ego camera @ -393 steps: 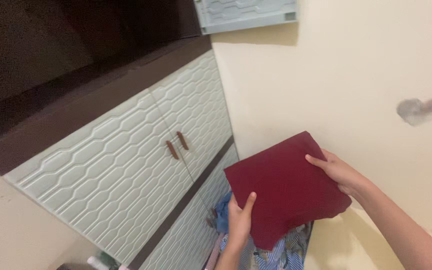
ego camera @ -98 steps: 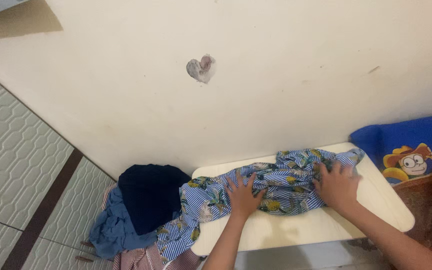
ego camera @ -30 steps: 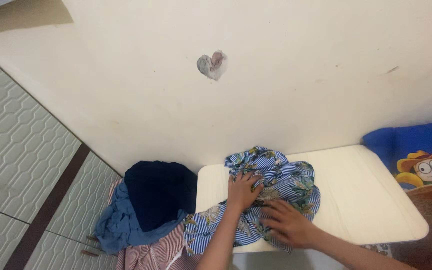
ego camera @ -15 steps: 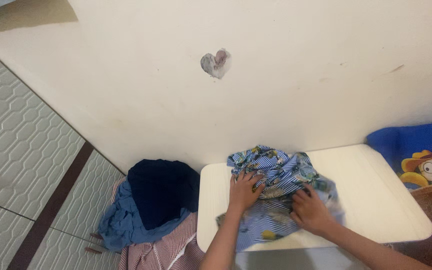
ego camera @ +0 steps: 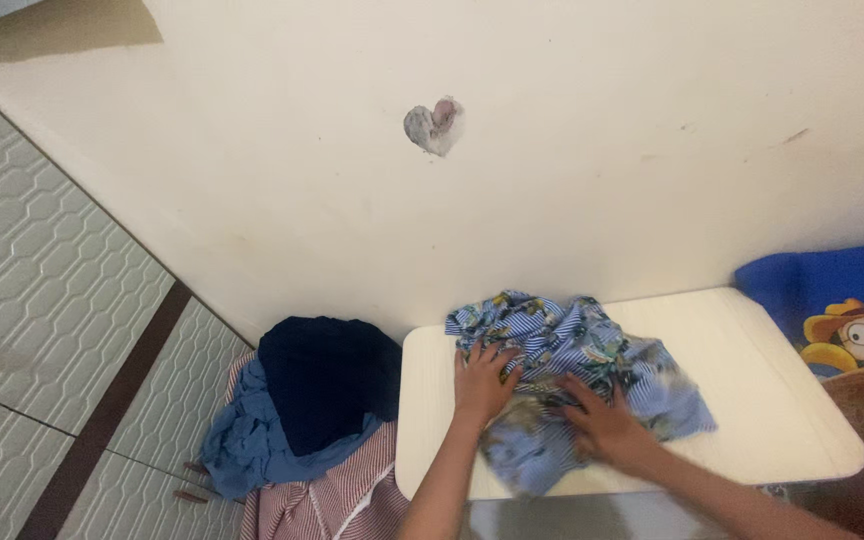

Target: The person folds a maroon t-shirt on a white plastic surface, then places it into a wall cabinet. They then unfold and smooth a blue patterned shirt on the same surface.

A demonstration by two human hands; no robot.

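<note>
A crumpled blue striped garment (ego camera: 592, 370) with a leaf print lies on a small cream table (ego camera: 782, 400). My left hand (ego camera: 482, 378) presses flat on the garment's left part, fingers spread. My right hand (ego camera: 602, 425) lies on its middle, fingers spread over the cloth, slightly blurred. Neither hand is closed around the fabric.
Left of the table sits a heap of clothes: a dark navy piece (ego camera: 327, 378), a light blue piece (ego camera: 242, 450) and a red striped piece (ego camera: 322, 500). A pale patterned cabinet (ego camera: 42, 300) stands at left. A blue cartoon cushion (ego camera: 842, 300) lies at right. A cream wall (ego camera: 552, 200) is behind.
The garment went from stretched out to bunched up, and now spreads rightward again. My right hand slid from its lower edge to its middle. My left hand stayed put.
</note>
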